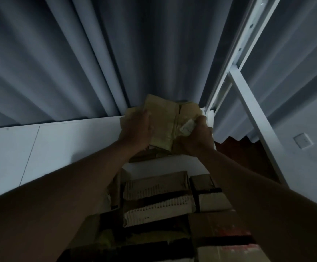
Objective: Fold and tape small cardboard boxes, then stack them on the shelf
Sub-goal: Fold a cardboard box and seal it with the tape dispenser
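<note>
Cardboard box (163, 120) held over shelf (59, 140) — left hand (137, 129), right hand (197, 138) fingers curled round sides.

Two bare arms in shot, no sleeves showing

Both forearms come in from the bottom edge of the frame, uncovered all the way up, with no cuff, watch, band or glove on either one. The left hand (138, 129) is bare, knuckles and back plain in the dim light, no ring to be seen. The right hand (197, 138) is bare too, wrist uncovered. The fingers (201, 121) look short-nailed, though the gloom and blur hide finer detail.
</note>
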